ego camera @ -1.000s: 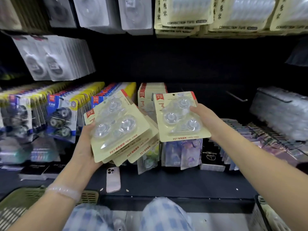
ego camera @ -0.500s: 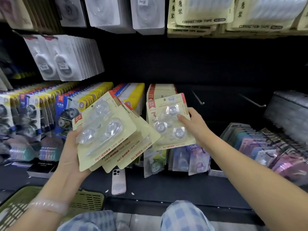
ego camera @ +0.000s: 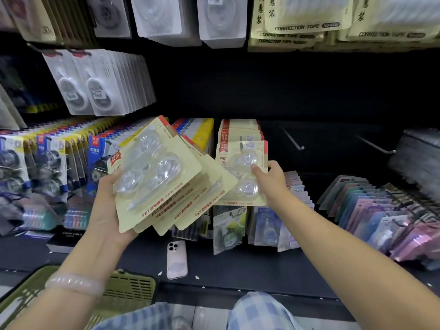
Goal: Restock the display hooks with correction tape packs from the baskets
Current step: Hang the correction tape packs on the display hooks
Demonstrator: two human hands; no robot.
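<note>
- Fingers [ego camera: 258, 168] of the right hand [ego camera: 271, 179] are pinched on a single pack [ego camera: 242, 163], held against the hooked row [ego camera: 240, 129].
- A fanned stack [ego camera: 162, 182] is gripped by the left hand [ego camera: 107, 206], arm raised.
- Cream cards with clear blisters are marked "PET".
- "CORRECTION TAPE" is read on the upper packs [ego camera: 297, 27].

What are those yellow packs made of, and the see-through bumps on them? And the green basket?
The fanned packs in the left hand look like matte cream cardboard: flat and printed. Their bumps seem thin clear plastic, glossy with highlights. The green basket looks like moulded plastic with slotted walls.
</note>
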